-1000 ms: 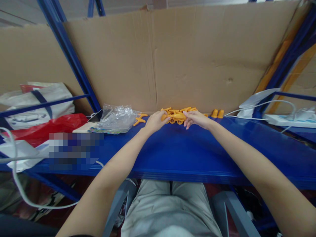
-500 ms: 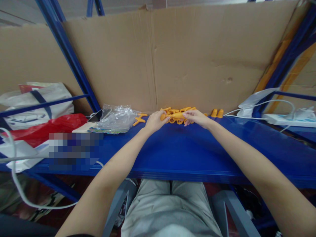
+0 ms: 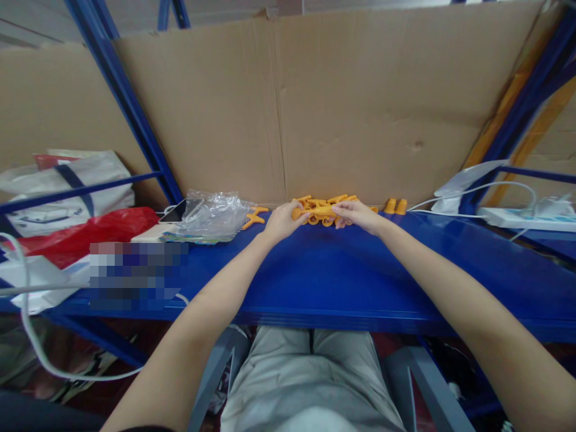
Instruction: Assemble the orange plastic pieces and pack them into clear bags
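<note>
Between both hands lies a long yellow plastic piece [image 3: 320,211], held roughly level at the back of the blue shelf. My left hand [image 3: 283,221] is closed around its left end. The fingers of my right hand [image 3: 355,216] pinch its right end. Behind and beneath it is a pile of yellow plastic parts [image 3: 339,198], some with round open ends. Yellow forked pieces [image 3: 254,218] lie left of my left hand. To the right of my right hand, two yellow caps [image 3: 396,206] stand upright side by side.
A stack of clear plastic bags [image 3: 213,216] sits left of the forked pieces, near a phone [image 3: 182,211] and a red plastic bag [image 3: 103,233]. A cardboard sheet [image 3: 351,108] rises behind the blue shelf [image 3: 342,270]. White cables and a power strip [image 3: 526,218] lie at right.
The fingers of my right hand have shifted slightly at the right end of the yellow piece. My left hand has stayed in place.
</note>
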A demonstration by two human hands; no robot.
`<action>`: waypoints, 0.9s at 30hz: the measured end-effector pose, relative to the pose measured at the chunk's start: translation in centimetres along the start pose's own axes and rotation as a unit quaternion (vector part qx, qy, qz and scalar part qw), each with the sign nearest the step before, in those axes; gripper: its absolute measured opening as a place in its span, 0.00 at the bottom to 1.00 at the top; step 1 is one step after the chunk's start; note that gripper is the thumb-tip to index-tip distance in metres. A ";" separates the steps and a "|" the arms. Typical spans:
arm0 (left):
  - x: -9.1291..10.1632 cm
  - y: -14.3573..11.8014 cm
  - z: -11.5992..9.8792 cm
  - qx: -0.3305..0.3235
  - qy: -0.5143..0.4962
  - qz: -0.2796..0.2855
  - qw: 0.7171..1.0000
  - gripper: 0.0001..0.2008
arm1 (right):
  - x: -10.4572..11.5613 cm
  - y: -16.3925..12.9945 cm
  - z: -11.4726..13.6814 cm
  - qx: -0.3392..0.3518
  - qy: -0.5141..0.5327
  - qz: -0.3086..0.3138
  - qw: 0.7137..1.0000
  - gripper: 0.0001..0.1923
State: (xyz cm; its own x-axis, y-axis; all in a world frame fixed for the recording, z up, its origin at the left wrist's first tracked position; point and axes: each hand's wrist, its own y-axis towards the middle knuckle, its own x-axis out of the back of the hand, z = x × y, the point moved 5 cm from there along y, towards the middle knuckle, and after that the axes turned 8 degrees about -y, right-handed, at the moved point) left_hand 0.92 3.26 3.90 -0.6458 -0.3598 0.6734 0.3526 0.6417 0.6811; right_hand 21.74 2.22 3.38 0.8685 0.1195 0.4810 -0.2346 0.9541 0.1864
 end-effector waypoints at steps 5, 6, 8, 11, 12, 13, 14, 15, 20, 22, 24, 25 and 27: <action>0.0 0.0 0.1 0.002 -0.008 0.002 1.000 0.10 | 0.1 0.1 -0.1 0.011 -0.003 -0.002 1.000 0.10; 0.0 0.1 0.1 0.005 -0.009 0.003 1.000 0.10 | 0.1 0.1 -0.2 0.015 -0.003 -0.002 1.000 0.11; 0.0 0.0 0.1 0.010 -0.011 0.007 1.000 0.10 | 0.0 0.2 -0.2 0.020 -0.002 -0.003 1.000 0.12; -0.1 0.0 0.1 0.013 -0.019 0.018 1.000 0.10 | 0.1 0.2 -0.1 0.024 0.002 -0.011 1.000 0.12; -0.2 -0.1 0.1 0.010 -0.024 0.020 0.999 0.10 | 0.1 0.2 -0.1 0.028 0.003 -0.015 1.000 0.12; -0.1 -0.1 0.1 0.006 -0.030 0.020 0.999 0.11 | 0.2 0.2 0.0 0.032 0.003 -0.021 0.999 0.13; -0.1 -0.1 0.2 0.001 -0.037 0.018 0.999 0.13 | 0.4 0.1 0.0 0.036 0.002 -0.029 0.999 0.13; 0.1 -0.1 0.3 -0.001 -0.041 0.014 0.999 0.16 | 0.6 0.2 0.0 0.039 0.000 -0.039 0.998 0.14; 1.5 -0.1 2.9 0.095 0.026 -0.026 0.995 0.22 | 2.2 0.7 -0.7 0.055 -0.015 -0.140 0.989 0.21; 2.0 -0.5 4.8 0.169 0.081 -0.021 0.982 0.22 | 2.9 1.1 -0.7 0.080 -0.029 -0.185 0.979 0.23; 2.2 -1.1 6.9 0.241 0.120 0.001 0.963 0.21 | 3.3 1.4 -0.3 0.117 -0.063 -0.224 0.965 0.24; 2.2 -1.4 7.8 0.270 0.132 0.014 0.954 0.21 | 3.3 1.6 0.1 0.133 -0.092 -0.242 0.957 0.24; 2.0 -2.0 9.5 0.318 0.144 0.042 0.936 0.22 | 3.1 1.8 1.0 0.158 -0.171 -0.270 0.934 0.21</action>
State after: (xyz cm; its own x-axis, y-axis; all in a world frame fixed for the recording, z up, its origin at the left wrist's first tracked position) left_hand -7.53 7.72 1.12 -0.3921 -0.3981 0.8293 -0.1397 0.9168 0.3741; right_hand 23.59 4.01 6.03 0.7194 -0.5027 0.4793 0.0331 0.7141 0.6993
